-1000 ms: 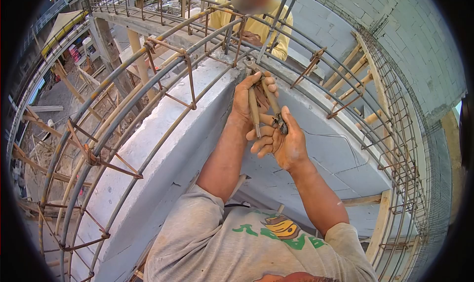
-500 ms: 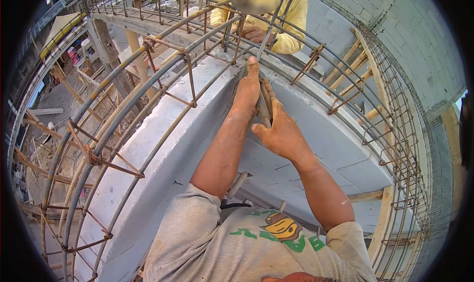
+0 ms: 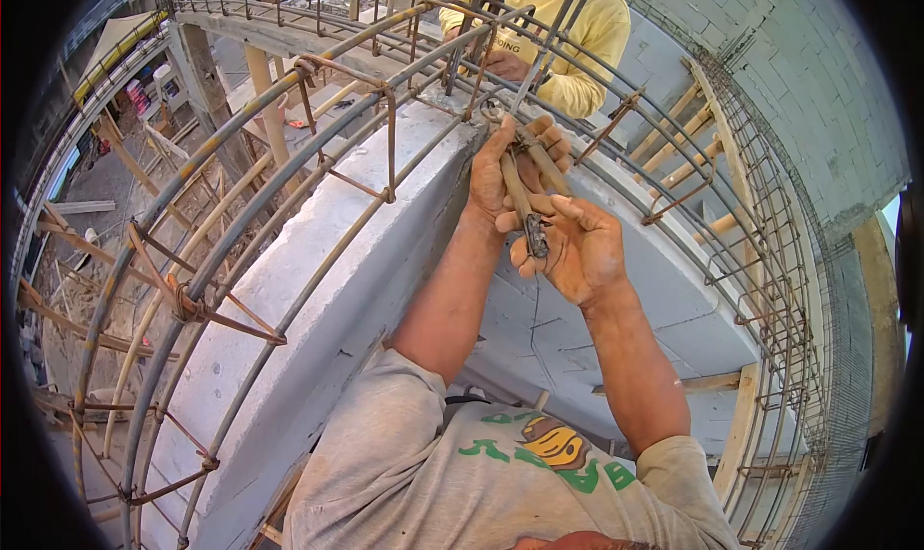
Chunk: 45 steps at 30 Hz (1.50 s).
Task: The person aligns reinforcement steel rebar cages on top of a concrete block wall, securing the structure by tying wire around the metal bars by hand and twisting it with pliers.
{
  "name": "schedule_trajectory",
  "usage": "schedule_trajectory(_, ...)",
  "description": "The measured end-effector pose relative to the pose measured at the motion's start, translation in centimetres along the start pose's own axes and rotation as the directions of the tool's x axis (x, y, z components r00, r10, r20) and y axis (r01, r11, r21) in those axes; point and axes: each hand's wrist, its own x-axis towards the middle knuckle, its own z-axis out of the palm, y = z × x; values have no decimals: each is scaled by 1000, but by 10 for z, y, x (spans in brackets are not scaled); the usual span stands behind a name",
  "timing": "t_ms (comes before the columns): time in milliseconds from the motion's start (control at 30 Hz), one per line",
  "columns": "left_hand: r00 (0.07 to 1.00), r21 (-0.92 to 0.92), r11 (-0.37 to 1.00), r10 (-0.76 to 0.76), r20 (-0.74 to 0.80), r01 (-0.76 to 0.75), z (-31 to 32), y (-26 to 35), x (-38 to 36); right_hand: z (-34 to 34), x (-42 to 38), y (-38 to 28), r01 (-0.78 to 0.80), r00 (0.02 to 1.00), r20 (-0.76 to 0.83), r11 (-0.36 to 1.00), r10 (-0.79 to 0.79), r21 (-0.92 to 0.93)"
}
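Note:
My left hand [image 3: 489, 175] is raised at the inner corner of the white block walls, its fingers wrapped round a pair of pincers [image 3: 518, 186]. Two worn, mud-coloured handles spread down from a joint near my fingertips; one ends in a dark wrapping. My right hand [image 3: 589, 250] is palm up at the lower end, its bent fingers loosely round that handle. The jaws are partly hidden by my left fingers. Just above them, steel reinforcing bars [image 3: 481, 32] cross the wall corner.
A curved rebar cage [image 3: 207, 261] with tied stirrups runs along the left wall [image 3: 318, 232]. Another rebar cage [image 3: 760, 290] follows the right wall. Across the corner stands a co-worker in a yellow shirt [image 3: 525, 16], hands near the bars. Wooden props [image 3: 260, 93] stand below at left.
My right hand has dropped and turned palm up, from lying flat along the tool to its handle end. The pincers' handles now show spread apart. My view has shifted slightly.

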Motion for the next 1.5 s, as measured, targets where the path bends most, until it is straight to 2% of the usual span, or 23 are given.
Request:
schedule_trajectory(33, 1000, -73, 997, 6, 6, -6, -2, -2, 4, -2, -2, -1, -8, 1000, -11, 1000, 8, -23)
schedule_trajectory(67, 999, -99, 995, 15, 41, -10, -7, -4, 8, -3, -5, -6, -51, 994, -103, 976, 30, -214)
schedule_trajectory(133, 993, -152, 988, 41, 110, -24, -11, -6, 11, 0, -13, -18, -184, 958, -286, 816, 24, -548)
schedule_trajectory(167, 999, -82, 996, 35, 32, -33, -13, -7, 12, 3, -15, -18, -108, 942, -298, 697, -157, -709)
schedule_trajectory(233, 991, 62, 997, 44, -127, -37, 2, -3, 9, 8, -20, -18, -23, 848, -203, 348, -490, -937)
schedule_trajectory(267, 976, 166, 986, 47, -211, -11, 6, -2, 8, 11, -21, -19, -66, 873, -122, 132, -472, -989)
schedule_trajectory(333, 923, 358, 931, 73, -377, 72, 11, -2, 7, 19, -23, -18, -114, 924, 12, -307, -381, -945)
schedule_trajectory(433, 903, 482, 866, 95, -419, 132, 10, 1, 4, 25, -9, -2, -183, 945, -49, -400, -323, -898)
schedule_trajectory(533, 872, 573, 797, 129, -472, 192, 6, 6, 4, 20, 6, 12, -266, 930, -151, -327, -335, -907)
schedule_trajectory(633, 902, 620, 755, 90, -422, 214, 5, 12, -2, 22, 11, 4, -314, 934, -251, -249, -253, -916)
schedule_trajectory(733, 929, 474, 877, 106, -354, 80, 7, 0, -10, 16, 7, -12, -275, 934, -236, -116, -269, -954)
schedule_trajectory(833, 996, 267, 962, -32, -83, 53, -16, 0, -7, 2, 7, -6, -202, 921, -150, -111, -361, -973)
schedule_trajectory(933, 999, 147, 989, -33, 11, 31, -22, -1, -4, 6, 8, -20, -191, 955, -141, -177, -262, -966)
schedule_trajectory(1067, 999, 261, 965, 1, -50, 12, -17, -7, -5, 3, 6, -47, -271, 956, -263, -45, -133, -962)
schedule_trajectory(1167, 998, 275, 961, -25, -60, 41, -22, -3, -6, 6, 9, -38, -311, 945, -296, -106, -139, -944)
schedule_trajectory(1267, 996, 269, 961, -48, -69, 65, -40, 0, -11, -14, 13, 14, -289, 904, -203, -190, -376, -938)
schedule_trajectory(1367, 992, 373, 923, -50, -118, 91, -42, 5, -13, -12, 15, 16, -269, 911, -220, -97, -349, -958)
schedule_trajectory(1400, 983, 458, 881, -40, -182, 120, -40, 8, -11, -8, 13, 8, -234, 931, -266, 150, -251, -961)
schedule_trajectory(1467, 952, 607, 769, -5, -305, 198, -28, 13, -3, -1, 6, -21, -201, 960, -279, 608, -34, -768)
schedule_trajectory(1500, 948, 626, 754, 14, -318, 199, -22, 12, -5, -7, 4, -25, -168, 972, -235, 716, 5, -678)
